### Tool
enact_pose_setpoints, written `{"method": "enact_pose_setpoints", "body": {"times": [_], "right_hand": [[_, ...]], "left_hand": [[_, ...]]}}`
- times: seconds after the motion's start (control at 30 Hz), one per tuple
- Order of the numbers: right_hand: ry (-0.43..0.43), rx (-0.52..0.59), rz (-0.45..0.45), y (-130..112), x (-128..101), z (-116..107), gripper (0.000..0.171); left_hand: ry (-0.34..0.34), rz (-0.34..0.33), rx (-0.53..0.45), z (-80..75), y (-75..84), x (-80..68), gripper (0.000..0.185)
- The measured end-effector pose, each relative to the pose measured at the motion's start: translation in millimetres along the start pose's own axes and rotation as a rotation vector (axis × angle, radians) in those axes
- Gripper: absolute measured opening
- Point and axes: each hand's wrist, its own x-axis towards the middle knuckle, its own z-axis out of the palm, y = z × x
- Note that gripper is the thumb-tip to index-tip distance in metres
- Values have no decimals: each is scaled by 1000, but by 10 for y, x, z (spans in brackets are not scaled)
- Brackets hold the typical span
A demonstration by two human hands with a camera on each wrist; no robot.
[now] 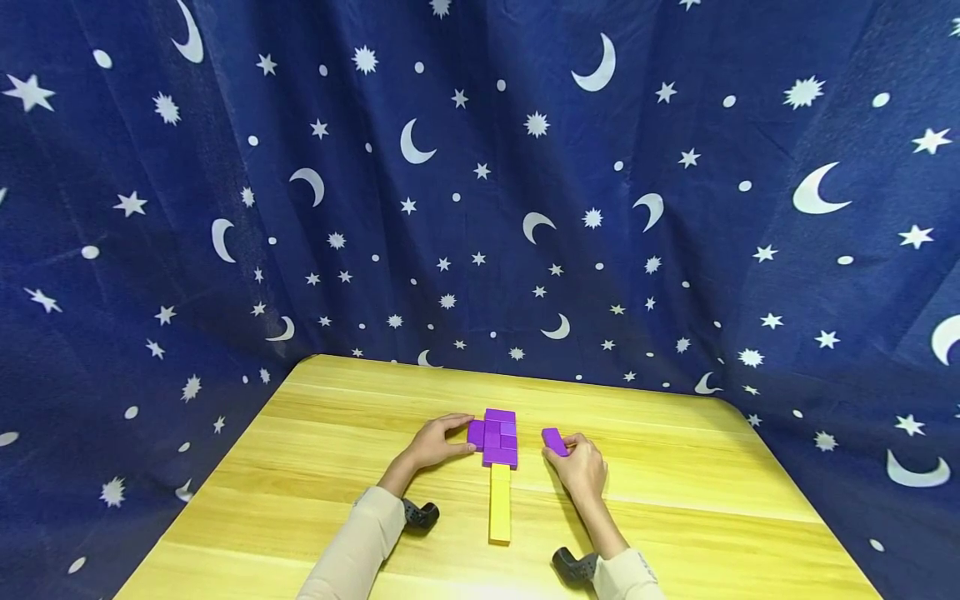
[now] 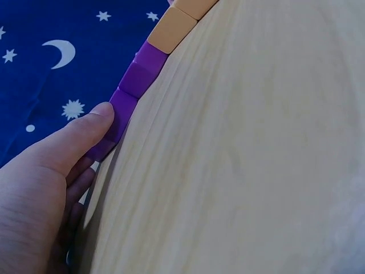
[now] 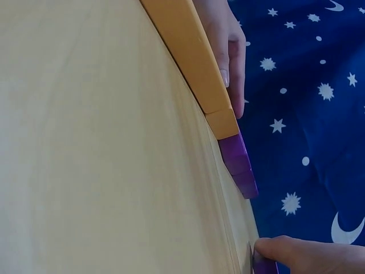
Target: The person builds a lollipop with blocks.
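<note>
Several purple blocks point(image 1: 500, 456) lie flat, fitted together, on the wooden table. From their lower side runs a long yellow block point(image 1: 499, 510), with a short yellow block point(image 1: 500, 472) between. On the group's left side, my left hand point(image 1: 432, 442) pinches a purple block point(image 1: 476, 434) between thumb and fingers at its two ends. In the left wrist view the thumb presses this block's near end, and the fingers are partly hidden behind it. To the right, apart from the group, my right hand point(image 1: 584, 468) holds another purple block point(image 1: 553, 440) by its near end.
The pale wooden table point(image 1: 697, 500) ends at a dark blue curtain point(image 1: 480, 208) with white moons and stars, behind and at both sides. Each wrist wears a black camera mount, the left one point(image 1: 421, 515) and the right one point(image 1: 573, 567) close over the table.
</note>
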Motion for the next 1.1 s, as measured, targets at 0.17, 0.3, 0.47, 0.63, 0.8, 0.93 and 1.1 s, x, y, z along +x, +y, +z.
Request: {"method": "enact_pose_setpoints", "body": {"times": [0.17,0.3,0.47,0.63,0.8,0.93,1.1], "right_hand": [[-11,5,-12,20,5,12,43],[-17,20,-26,31,10,16,43],[-17,25,-35,26,6,2,44],[-152,99,-23,16,77,-84,56],[-437,337,-74,107,268,-165,69],[-678,487,-200,240,409,-204,79],[-881,606,-317,402,570,-215,78]], "left_hand": [[-9,-18,-14,-2,-4,0,64],[-4,-19,-19,6,-13,4,64],[2,-5,-19,15,-38,21,64],[6,-9,-17,12,-33,14,65],[4,-22,-14,-7,-6,-5,65],[2,-21,1,-16,12,-11,65],[1,-19,12,-18,8,-6,64]]}}
